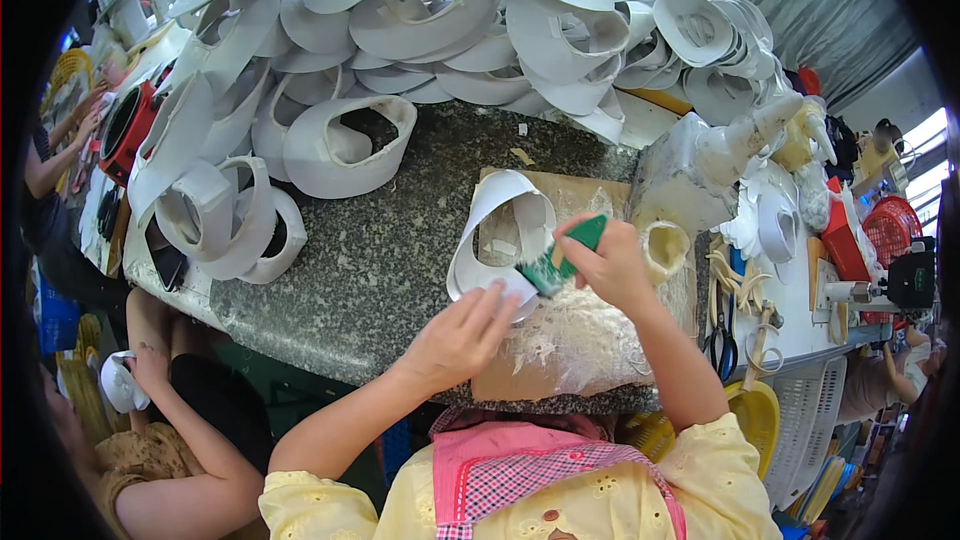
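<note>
My left hand (458, 338) holds a white, curved ring-shaped piece (466, 245) by its near flap; the fingers lie on top, and the thumb cannot be seen. In my right hand (617, 268) is a brush with a green handle (588, 232). Its tip touches the flap just right of my left fingertips. Underneath lies a brown cardboard sheet (510, 370) smeared with dried whitish residue. A container with a round, crusted opening (665, 248) stands right beside my right hand.
Stacks of similar white pieces (425, 15) cover the back and left of the speckled stone tabletop (420, 155). Cloudy plastic bottles (690, 175) stand right, with scissors (722, 345) at the edge. Another person's hand (150, 368) holds a white piece at lower left.
</note>
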Available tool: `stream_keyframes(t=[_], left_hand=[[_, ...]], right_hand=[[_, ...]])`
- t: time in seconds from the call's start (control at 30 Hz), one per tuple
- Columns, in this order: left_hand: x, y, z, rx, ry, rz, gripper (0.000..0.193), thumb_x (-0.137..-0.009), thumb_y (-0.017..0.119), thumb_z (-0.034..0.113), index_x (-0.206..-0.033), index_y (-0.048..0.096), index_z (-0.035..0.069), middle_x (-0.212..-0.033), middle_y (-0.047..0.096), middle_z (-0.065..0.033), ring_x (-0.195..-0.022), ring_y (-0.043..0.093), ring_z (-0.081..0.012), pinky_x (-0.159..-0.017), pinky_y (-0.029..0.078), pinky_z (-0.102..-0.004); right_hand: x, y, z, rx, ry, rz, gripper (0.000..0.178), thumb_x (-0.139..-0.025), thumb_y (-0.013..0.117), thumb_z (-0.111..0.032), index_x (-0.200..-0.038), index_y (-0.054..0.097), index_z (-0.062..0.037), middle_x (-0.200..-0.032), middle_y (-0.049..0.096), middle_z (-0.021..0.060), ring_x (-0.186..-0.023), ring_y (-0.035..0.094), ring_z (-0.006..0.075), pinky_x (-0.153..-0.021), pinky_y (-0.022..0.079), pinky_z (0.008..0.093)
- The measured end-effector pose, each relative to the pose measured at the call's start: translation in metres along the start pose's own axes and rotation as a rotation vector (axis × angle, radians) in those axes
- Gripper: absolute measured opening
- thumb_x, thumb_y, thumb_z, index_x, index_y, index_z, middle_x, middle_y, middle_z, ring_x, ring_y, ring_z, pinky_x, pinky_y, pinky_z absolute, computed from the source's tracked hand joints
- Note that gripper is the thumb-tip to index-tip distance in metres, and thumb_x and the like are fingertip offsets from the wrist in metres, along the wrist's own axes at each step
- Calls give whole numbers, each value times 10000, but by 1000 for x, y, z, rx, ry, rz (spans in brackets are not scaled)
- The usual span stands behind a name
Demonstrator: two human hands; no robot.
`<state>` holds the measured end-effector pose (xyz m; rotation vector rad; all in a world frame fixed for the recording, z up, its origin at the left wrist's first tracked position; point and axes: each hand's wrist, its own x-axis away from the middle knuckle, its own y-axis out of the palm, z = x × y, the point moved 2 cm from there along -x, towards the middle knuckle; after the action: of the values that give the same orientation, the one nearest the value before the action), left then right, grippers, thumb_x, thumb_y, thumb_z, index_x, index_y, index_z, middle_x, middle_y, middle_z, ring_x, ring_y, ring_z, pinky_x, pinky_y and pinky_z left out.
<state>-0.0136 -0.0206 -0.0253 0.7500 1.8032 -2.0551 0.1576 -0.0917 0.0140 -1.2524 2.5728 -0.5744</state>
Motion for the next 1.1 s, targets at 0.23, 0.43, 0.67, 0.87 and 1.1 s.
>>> stream_keyframes(t=[0.23,0.43,0.67,0.87,1.1], left_hand=[[25,8,-12,213,-341,73,308,-571,544,13,-879,534,8,-844,501,-93,-765,496,-242,-671,443,-300],[27,9,-12,255,-341,74,288,-579,521,8,-865,544,16,-822,503,-82,-776,504,-230,-653,452,-297],[34,6,-12,145,-225,69,270,-606,517,64,-867,543,-1,-847,517,-90,-783,524,-218,-636,463,-291],[31,8,-8,12,-140,126,275,-593,529,84,-851,549,-9,-848,522,-84,-759,526,-203,-614,460,-270],[33,4,-2,-4,-133,130,259,-588,521,84,-825,554,-15,-828,526,-86,-744,524,-197,-612,458,-269]], right_hand=[[14,5,-17,-379,-97,85,50,-722,549,-34,-764,575,-24,-670,571,72,-474,508,76,-412,391,174],[-3,49,7,217,-786,-18,250,-593,571,65,-786,605,-90,-733,576,51,-629,545,176,-519,425,276],[1,45,-8,342,-912,-331,244,-541,561,-37,-756,596,-147,-648,514,5,-610,513,189,-522,420,286],[-22,41,-29,340,-854,-384,169,-583,558,-62,-732,583,-139,-619,483,20,-610,502,213,-508,405,310],[-14,6,-40,291,-614,-648,218,-558,600,-21,-759,592,-106,-662,523,33,-625,513,210,-524,396,295]])
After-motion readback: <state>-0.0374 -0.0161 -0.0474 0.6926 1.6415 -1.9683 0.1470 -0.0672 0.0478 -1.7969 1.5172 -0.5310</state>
